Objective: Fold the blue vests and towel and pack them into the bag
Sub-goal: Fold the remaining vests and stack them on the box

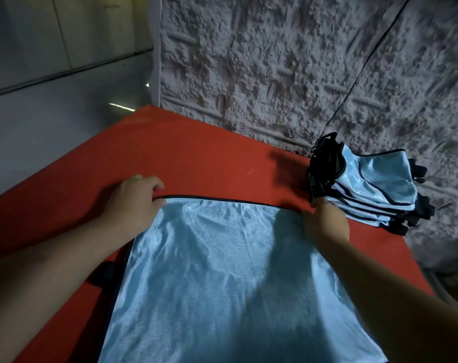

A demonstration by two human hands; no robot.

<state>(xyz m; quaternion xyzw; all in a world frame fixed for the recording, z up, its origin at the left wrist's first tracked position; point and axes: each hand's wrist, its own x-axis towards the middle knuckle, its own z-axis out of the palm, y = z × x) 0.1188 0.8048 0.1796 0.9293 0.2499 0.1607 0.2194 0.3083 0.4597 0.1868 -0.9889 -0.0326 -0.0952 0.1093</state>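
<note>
1. Left hand [135, 203]: fingers [154, 186] curled over the dark-trimmed far edge of the shiny light-blue mesh vest [222, 271], pinching its left corner, likely to pull the hem straight.
2. Right hand [325, 222]: fingers hidden behind the hand at the far right corner; grip cannot be told, though seemingly holding that corner to keep the fabric taut.
3. Vest spread flat across the red cloth-covered counter [183, 158], smoothed for folding.
4. Stack of folded light-blue vests with black straps [374, 189] just beyond the right hand, against the textured grey wall [275, 61], kept aside for packing.
5. No bag or towel in view.
</note>
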